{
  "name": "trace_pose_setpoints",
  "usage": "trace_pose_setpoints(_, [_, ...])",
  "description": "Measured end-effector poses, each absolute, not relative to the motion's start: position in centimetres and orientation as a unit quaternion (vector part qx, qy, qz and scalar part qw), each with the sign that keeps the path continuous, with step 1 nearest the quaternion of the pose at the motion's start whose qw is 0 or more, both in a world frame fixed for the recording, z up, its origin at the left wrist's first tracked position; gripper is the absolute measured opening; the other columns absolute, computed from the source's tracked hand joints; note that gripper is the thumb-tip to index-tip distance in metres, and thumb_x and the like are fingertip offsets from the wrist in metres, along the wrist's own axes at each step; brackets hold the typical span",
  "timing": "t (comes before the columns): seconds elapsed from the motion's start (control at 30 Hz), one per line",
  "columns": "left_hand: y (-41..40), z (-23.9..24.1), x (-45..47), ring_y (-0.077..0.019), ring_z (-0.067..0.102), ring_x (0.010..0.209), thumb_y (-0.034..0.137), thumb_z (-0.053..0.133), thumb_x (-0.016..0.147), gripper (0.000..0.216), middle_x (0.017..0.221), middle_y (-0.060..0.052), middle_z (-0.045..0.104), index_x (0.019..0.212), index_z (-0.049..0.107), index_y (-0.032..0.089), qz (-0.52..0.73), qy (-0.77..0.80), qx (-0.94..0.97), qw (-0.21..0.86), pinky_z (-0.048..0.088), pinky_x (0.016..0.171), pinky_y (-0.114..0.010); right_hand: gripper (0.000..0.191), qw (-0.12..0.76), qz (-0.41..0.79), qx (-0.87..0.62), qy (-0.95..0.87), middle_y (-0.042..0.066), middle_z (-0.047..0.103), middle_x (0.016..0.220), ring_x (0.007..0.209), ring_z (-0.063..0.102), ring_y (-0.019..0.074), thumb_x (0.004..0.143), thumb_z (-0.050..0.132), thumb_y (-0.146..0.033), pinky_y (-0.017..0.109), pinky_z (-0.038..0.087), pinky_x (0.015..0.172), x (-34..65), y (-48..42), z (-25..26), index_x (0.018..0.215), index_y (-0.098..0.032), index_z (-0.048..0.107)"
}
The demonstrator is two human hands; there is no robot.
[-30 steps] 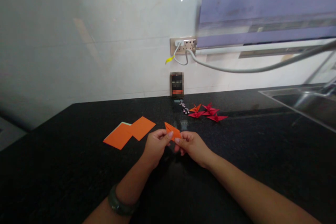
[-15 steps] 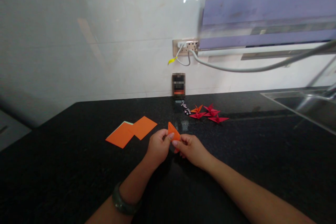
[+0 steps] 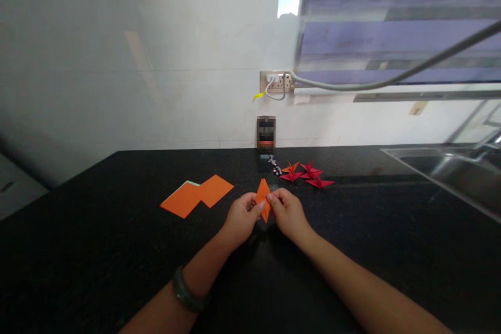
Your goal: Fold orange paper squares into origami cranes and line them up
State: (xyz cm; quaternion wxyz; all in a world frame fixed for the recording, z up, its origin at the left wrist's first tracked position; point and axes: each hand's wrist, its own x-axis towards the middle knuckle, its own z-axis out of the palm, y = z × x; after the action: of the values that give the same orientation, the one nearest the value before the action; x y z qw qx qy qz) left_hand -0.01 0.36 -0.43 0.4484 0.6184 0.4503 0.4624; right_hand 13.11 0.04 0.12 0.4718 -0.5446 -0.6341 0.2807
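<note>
A folded piece of orange origami paper [image 3: 263, 191], long and diamond-shaped, is held just above the dark countertop, its narrow point facing away from me. My left hand [image 3: 243, 217] pinches its left side, thumb on top and the other fingers curled behind. On the opposite edge my right hand [image 3: 288, 214] grips the paper between thumb and fingers. The fingers beneath the paper are partly hidden. To the left lie flat orange paper squares [image 3: 214, 191], overlapping at one corner. Beyond my right hand rest several folded paper cranes, red [image 3: 320, 182] and orange [image 3: 290, 167].
A phone-like device [image 3: 266, 133], its screen blurred, leans against the wall with a beaded strap [image 3: 275, 167] before it. A socket [image 3: 276, 82] with a grey cable [image 3: 344, 86] is on the wall. A metal sink [image 3: 442, 162] sits at the right.
The orange paper has turned from a slanted position to nearly upright in view, showing its full diamond shape. My right hand has shifted up to its right edge. The camera view has tilted slightly.
</note>
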Motion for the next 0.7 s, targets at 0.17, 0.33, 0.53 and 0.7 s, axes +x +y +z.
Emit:
trace_pose_setpoints(0.17, [1.2,0.1,0.1,-0.0116,0.056,0.059,0.031,0.057,0.069,0.019,0.064,-0.002,0.06,0.073,0.056,0.013,0.482,0.445,0.509,0.558,0.042,0.055,-0.022,0.018,0.444,0.451,-0.498,-0.593,-0.004,0.048,0.052,0.042,0.045,0.0095,0.077,0.044,-0.033,0.022,0.037,0.042,13.0,1.4,0.9,0.067,-0.018,0.048])
trace_pose_setpoints(0.33, [2.5,0.6,1.3,-0.0089,0.054,0.051,0.029,0.062,0.065,0.017,0.057,0.001,0.058,0.07,0.055,0.014,0.502,0.467,0.464,0.56,0.042,0.05,-0.02,0.012,0.488,0.369,-0.48,-0.628,-0.005,0.049,0.054,0.047,0.047,0.0101,0.067,0.055,-0.025,0.021,0.037,0.045,14.0,3.4,1.1,0.076,-0.019,0.049])
trace_pose_setpoints(0.53, [3.5,0.5,1.6,-0.0084,0.056,0.055,0.026,0.066,0.063,0.017,0.062,0.0,0.062,0.073,0.063,0.012,0.53,0.473,0.451,0.541,0.043,0.053,-0.019,0.015,0.536,0.378,-0.489,-0.575,-0.002,0.053,0.06,0.052,0.048,0.0106,0.064,0.059,-0.025,0.022,0.04,0.049,14.2,4.4,-0.5,0.074,-0.016,0.052])
trace_pose_setpoints(0.7, [3.4,-0.3,1.2,-0.0109,0.059,0.061,0.027,0.069,0.059,0.022,0.067,-0.003,0.065,0.073,0.064,0.011,0.527,0.466,0.449,0.55,0.046,0.057,-0.021,0.012,0.522,0.359,-0.504,-0.588,-0.001,0.054,0.058,0.052,0.048,0.011,0.067,0.059,-0.027,0.023,0.041,0.05,14.0,3.5,-1.8,0.07,-0.016,0.055])
